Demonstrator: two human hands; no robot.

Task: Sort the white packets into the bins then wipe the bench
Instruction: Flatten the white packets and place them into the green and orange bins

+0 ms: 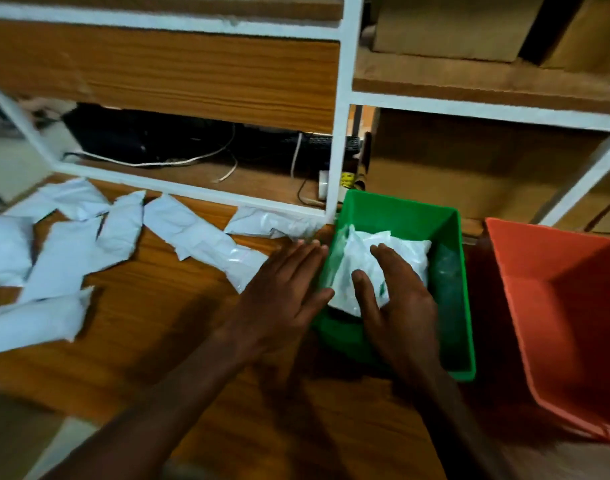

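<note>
Several white packets (71, 251) lie scattered over the left half of the wooden bench (151, 327). A green bin (411, 213) stands right of centre with a white packet (362, 261) inside it. My right hand (397, 299) is over the bin, fingers spread and resting on that packet. My left hand (283, 289) lies flat with straight fingers against the bin's left wall, its thumb reaching over the rim toward the packet. An orange bin (556, 306) stands to the right, and I see nothing in it.
A white-framed wooden shelf unit (341, 116) rises behind the bench. Its lower shelf holds a dark device with cables (158, 140) and a small bottle (348, 178). Cardboard boxes (449, 26) sit on an upper shelf at the right.
</note>
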